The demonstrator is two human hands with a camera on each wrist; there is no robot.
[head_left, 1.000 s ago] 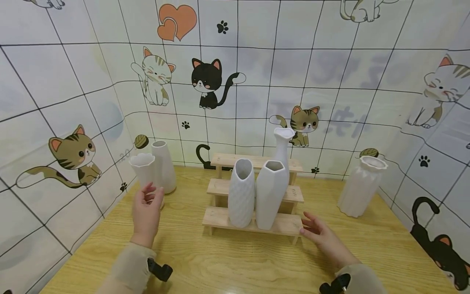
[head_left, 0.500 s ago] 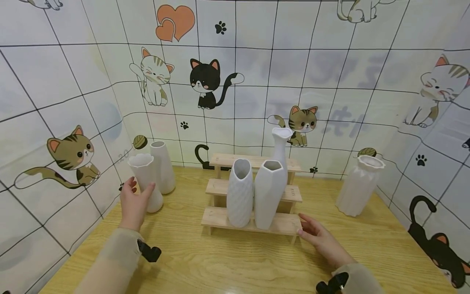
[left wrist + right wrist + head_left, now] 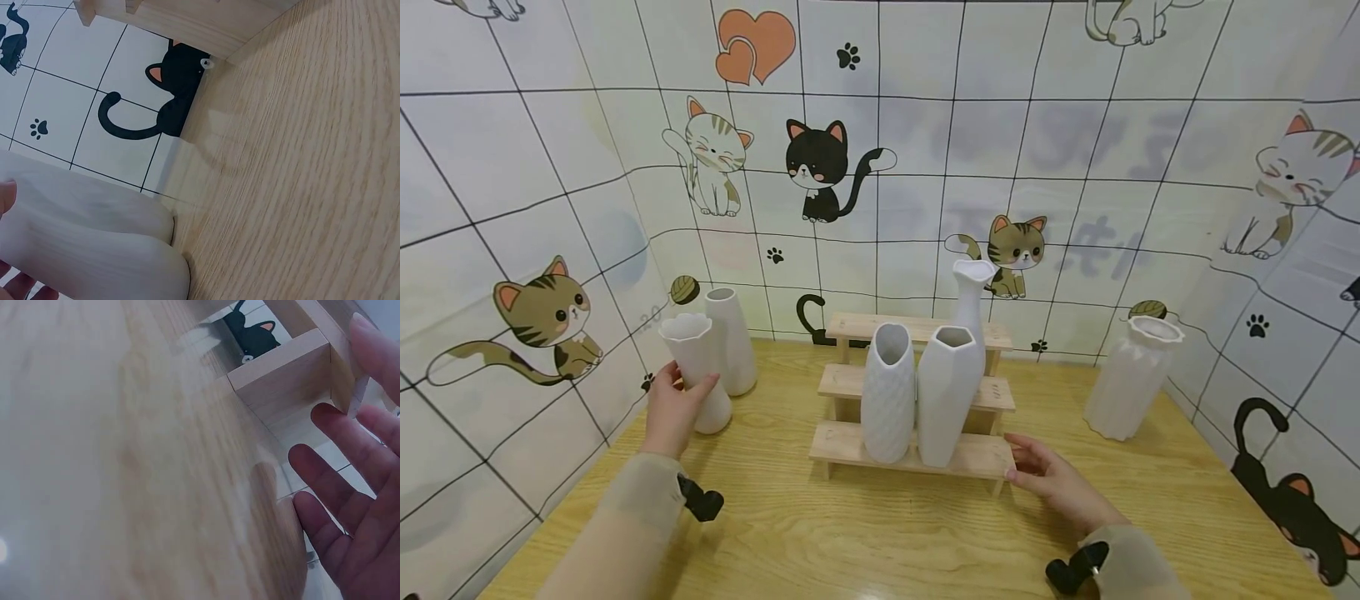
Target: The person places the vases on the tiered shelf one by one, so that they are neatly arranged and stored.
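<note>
On the left, my left hand (image 3: pixel 673 406) grips a white vase with a scalloped rim (image 3: pixel 689 331), thumb on its right side and fingers round the left. That vase stands upright on the table; in the left wrist view its lower body (image 3: pixel 125 262) lies between thumb and fingertips. My right hand (image 3: pixel 1060 483) touches the right end of a three-step wooden stand (image 3: pixel 835 443), its fingers fairly straight and spread in the right wrist view. On the bottom step are a textured white vase (image 3: pixel 889 400) and a faceted white vase (image 3: pixel 947 400). A slim-necked vase (image 3: pixel 972 292) rises behind them.
A plain tapered white vase (image 3: pixel 730 342) stands just behind the gripped one. Farther right is a white vase with a ruffled neck (image 3: pixel 1131 383). The wooden table (image 3: pixel 880 542) meets a cat-print wall covering (image 3: pixel 917 125) at the back and sides.
My left hand has moved left and down from in front of the scalloped vase, opened its fingers, and closed them round it. My right hand stays at the stand's end.
</note>
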